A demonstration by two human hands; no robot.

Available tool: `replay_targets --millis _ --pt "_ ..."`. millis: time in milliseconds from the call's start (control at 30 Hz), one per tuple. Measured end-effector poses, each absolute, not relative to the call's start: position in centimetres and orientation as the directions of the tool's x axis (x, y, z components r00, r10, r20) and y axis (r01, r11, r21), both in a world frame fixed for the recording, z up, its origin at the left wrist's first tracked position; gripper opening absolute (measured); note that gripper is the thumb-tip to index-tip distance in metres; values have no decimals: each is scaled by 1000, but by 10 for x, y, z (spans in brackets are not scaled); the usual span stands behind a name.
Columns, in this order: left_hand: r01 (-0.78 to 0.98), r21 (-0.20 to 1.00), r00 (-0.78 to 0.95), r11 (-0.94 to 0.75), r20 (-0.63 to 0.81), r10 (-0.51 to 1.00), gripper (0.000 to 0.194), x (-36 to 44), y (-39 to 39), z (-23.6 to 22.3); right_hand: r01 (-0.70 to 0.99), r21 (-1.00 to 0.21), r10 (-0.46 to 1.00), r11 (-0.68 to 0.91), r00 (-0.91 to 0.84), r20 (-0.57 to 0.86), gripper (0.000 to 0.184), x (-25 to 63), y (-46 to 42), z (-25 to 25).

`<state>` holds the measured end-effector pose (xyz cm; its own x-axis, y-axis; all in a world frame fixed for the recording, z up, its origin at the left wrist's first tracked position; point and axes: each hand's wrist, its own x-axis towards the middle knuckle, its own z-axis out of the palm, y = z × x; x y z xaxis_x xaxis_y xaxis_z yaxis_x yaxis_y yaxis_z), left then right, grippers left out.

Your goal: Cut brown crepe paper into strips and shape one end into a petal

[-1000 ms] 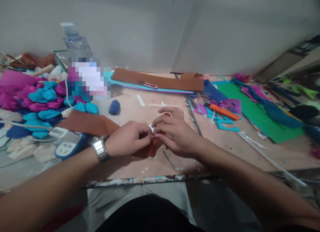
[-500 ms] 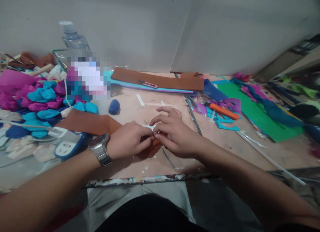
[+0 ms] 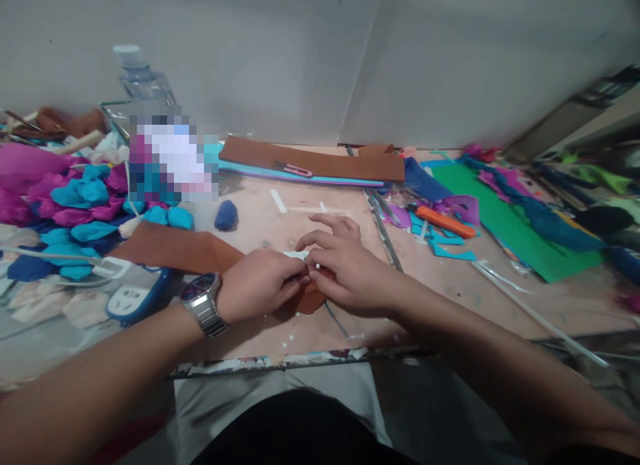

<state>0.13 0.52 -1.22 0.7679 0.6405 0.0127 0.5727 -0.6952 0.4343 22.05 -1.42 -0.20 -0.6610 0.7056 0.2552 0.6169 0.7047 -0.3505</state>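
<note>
My left hand (image 3: 263, 278), with a metal watch (image 3: 203, 298) on its wrist, is closed on a piece of brown crepe-like paper (image 3: 310, 299). Thumb and index finger of my right hand (image 3: 345, 265) pinch the same piece from the other side, while its other fingers are raised and spread. The fingertips of both hands meet over the paper and hide its upper part. A longer brown strip (image 3: 175, 246) lies to the left, partly behind my left hand. Farther off stands a small dark blue wrapped lump (image 3: 226, 215).
At left are a heap of coloured bundles (image 3: 80, 191), a power strip (image 3: 133, 298) and a clear bottle (image 3: 143, 78). Folded brown sheets (image 3: 320, 161) with a pink-handled cutter (image 3: 295, 170) lie along the back. An orange utility knife (image 3: 445, 222) and green sheet (image 3: 500, 211) are at right.
Both hands stay together at nearly the same spot. The brown piece beneath the fingers has turned slightly and shows more of its lower side. The view has shifted a little.
</note>
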Motion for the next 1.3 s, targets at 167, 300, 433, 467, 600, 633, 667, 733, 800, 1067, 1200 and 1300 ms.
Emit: replay_targets --millis 167,300,433,467,600,633,667,733,800,1067,1200,1300 --pt "561 466 757 -684 45 652 23 2 4 -13 604 -386 711 698 -652 265 16 222 -13 -3" --pt "544 532 744 -648 50 666 20 -1 5 -11 588 -398 704 704 -652 282 13 224 -12 -4" --pt "556 541 734 -631 36 678 21 -1 5 -10 590 -388 701 708 -652 288 12 224 -13 -5" --pt "558 543 734 -627 30 679 21 -1 5 -10 591 -387 702 708 -651 290 12 223 -13 -5" --pt "552 547 744 -630 18 668 19 0 5 -10 592 -393 705 704 -649 285 12 221 -13 -8" --pt "548 547 747 -633 20 664 18 0 5 -10 594 -398 709 699 -648 278 13 220 -13 -8" --pt "546 548 749 -634 20 662 18 0 5 -10 596 -403 713 694 -647 271 13 220 -13 -9" --pt "541 555 748 -631 25 663 17 -1 6 -9 598 -418 721 684 -642 261 12 219 -13 -10" --pt "538 566 743 -624 30 669 17 -2 6 -9 594 -439 728 674 -635 259 11 220 -12 -11" --pt "501 638 726 -585 59 685 18 -4 6 -6 557 -521 741 647 -620 258 24 226 -7 -12" --pt "491 655 723 -573 60 688 17 -4 6 -6 562 -512 743 650 -613 270 14 225 -7 -14" --pt "487 661 725 -570 58 686 18 -3 6 -7 549 -520 735 655 -624 266 15 225 -8 -14"
